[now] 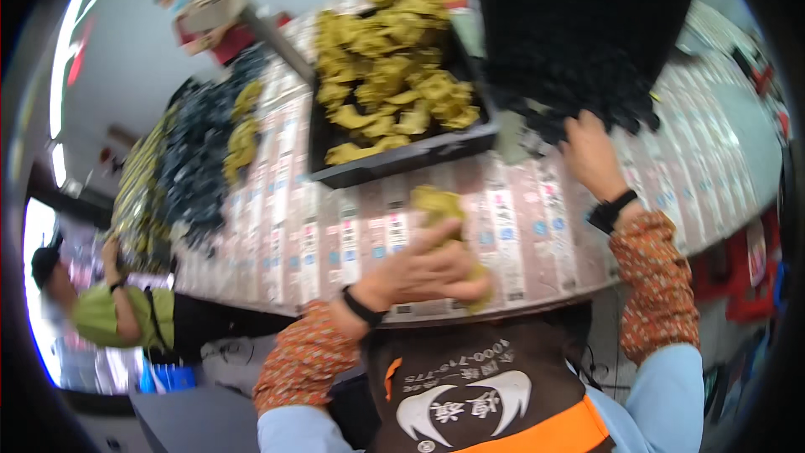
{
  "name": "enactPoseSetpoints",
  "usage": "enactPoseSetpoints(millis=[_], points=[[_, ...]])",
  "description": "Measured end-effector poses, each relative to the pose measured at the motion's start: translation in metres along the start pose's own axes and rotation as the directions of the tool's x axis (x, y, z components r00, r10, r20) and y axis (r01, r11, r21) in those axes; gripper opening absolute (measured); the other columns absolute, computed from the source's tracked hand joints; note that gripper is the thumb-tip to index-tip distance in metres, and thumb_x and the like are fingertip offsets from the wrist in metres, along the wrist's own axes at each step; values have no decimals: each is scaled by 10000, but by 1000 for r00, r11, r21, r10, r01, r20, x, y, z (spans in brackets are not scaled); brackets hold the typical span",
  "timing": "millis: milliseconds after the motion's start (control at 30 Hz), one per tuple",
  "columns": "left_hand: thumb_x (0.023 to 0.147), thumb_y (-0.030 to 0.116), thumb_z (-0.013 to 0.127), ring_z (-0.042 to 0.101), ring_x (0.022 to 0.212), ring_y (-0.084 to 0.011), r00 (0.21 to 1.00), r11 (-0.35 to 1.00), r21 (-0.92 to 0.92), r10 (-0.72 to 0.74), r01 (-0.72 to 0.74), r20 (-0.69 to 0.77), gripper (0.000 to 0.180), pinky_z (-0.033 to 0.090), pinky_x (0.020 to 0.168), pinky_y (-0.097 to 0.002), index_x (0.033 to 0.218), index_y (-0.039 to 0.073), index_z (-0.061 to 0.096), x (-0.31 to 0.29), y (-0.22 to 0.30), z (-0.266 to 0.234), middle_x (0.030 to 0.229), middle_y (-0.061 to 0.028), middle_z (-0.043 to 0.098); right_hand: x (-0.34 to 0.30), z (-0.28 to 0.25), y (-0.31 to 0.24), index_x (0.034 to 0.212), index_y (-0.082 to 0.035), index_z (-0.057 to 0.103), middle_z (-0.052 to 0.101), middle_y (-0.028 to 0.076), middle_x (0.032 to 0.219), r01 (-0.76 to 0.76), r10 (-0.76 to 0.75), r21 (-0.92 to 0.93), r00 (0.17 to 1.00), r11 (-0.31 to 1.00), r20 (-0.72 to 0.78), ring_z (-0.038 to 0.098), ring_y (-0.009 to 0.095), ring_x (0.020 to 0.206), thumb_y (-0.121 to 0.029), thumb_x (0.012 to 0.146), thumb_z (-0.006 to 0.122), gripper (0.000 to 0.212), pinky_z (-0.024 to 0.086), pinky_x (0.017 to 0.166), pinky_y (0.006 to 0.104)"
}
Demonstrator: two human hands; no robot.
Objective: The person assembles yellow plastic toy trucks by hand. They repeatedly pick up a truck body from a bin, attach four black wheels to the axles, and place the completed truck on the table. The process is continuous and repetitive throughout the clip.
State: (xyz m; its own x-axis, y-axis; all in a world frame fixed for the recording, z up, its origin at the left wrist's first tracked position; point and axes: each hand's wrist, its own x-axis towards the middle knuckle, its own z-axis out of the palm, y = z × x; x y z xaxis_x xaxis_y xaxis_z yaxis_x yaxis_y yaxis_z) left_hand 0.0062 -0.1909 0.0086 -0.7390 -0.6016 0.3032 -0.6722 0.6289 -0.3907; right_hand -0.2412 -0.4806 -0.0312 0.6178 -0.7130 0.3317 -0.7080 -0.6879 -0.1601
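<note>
Left hand [426, 273] slanting inward, holding yellow piece [436, 200], right hand [592, 155] stretched forward to black pieces [622, 111], grip unclear

A slanting grey pole [268, 37] is at 11 o'clock, a long white strip light [58, 84] at 10 o'clock, a red plastic object [749, 309] at 3 o'clock.

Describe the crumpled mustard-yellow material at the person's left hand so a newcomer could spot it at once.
On the pale pink-and-white striped table, find the black rectangular tray heaped with mustard-yellow pieces. Between the tray and the table's near edge, the person's left hand partly covers some crumpled mustard-yellow material. Unlike the heaped pieces, it is a small amount outside the tray.
</note>
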Motion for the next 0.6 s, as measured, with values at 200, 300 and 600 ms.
enactPoseSetpoints(millis=[200, 300, 600], points=[[916, 129, 488, 536, 1124, -249, 991, 926, -356, -132, 126, 7, 345, 120, 1290, -562, 1240, 247, 512, 7, 15, 26, 985, -41, 485, -29, 32, 27, 1320, 36, 529, 538, 307, 1353, 65, -69, -35, 986, 997, -154, 517, 484, 1244, 42, 780, 648, 552, 444, 1056, 504], [854, 111, 600, 472, 1258, -275, 942, 782, -527, -303, 333, 146, 458, 92, 1287, -573, 1289, 229, 518, -12, 16, 1, 1115, -73, 485, -48, 21, 5, 1309, 68, 491, 548, 285, 1247, 224, -222, 32, 974, 974, -50, 524, 482, 1166, 118, 788, 565, 528, 441, 1016, 496], [887, 176, 719, 382, 1365, -453, 164, -191, -633, -873, 750, 458, 711, 358, 1154, -502, 1481, 164, 329, -4, 44, 7, 1389, -219, 375, -56, -23, -22, 1294, 46, 494, 556, 265, 1245, 19, -98, 180, 891, 984, 443, 527, 461, 1154, 135, 768, 593, 542, 435, 997, 493]])
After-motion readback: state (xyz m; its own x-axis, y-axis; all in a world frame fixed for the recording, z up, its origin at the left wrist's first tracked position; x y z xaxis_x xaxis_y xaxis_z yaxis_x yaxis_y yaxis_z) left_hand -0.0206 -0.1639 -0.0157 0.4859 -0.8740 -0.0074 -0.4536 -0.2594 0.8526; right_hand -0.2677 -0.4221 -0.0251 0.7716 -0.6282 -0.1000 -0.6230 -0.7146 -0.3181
